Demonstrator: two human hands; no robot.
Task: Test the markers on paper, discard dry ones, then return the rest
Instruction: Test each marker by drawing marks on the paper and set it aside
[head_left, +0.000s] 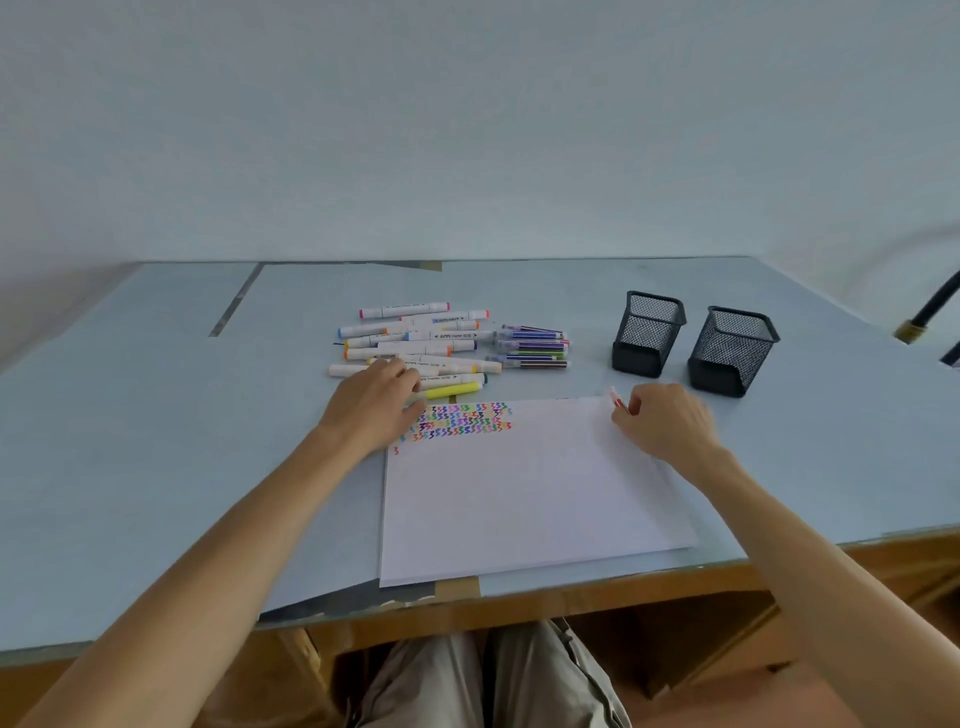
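A white sheet of paper (530, 493) lies on the table, with rows of coloured test squiggles (462, 422) near its top left corner. Behind it lies a pile of several thick white markers (415, 338) and a smaller bunch of thin pens (532, 347). A yellow marker (453, 391) lies at the pile's near edge. My left hand (376, 402) rests on the near side of the pile, fingers over a marker; the grip is hidden. At the paper's top right corner, my right hand (662, 426) pinches a thin red pen (618, 400).
Two black mesh pen holders (647, 332) (732, 349) stand at the back right, just beyond my right hand. The table (156, 441) is pale blue with a wooden front edge. A dark tube (930, 312) shows at the far right edge.
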